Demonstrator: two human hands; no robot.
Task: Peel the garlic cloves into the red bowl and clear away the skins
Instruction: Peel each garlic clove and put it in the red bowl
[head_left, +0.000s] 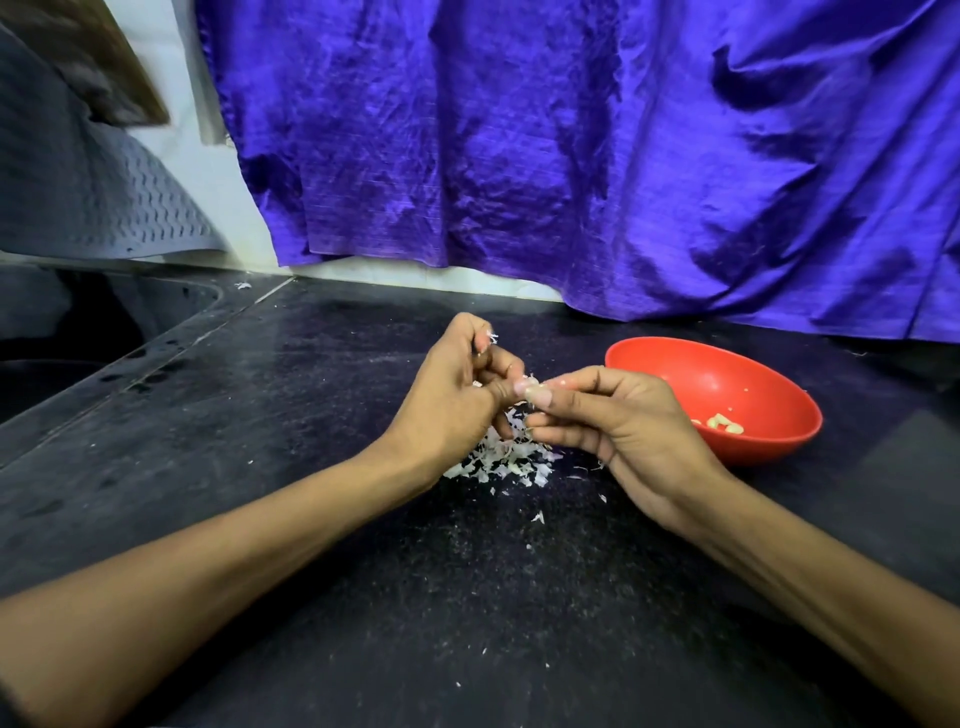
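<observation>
Here, both hands pinching garlic clove

Garlic clove: your fingertips hide most of it. Skin pile: its far part sits behind your hands.

A small pale garlic clove is held above the counter, pinched between the fingertips of both hands, and most of it is hidden by them. A thin white scrap of skin is seen sticking out at the top of the left fingers. Directly below the clove, a loose heap of white papery skins is spread on the dark surface, with small flakes scattered around it. The red bowl is placed upright just to the right, and a few peeled yellowish cloves are lying inside it.
</observation>
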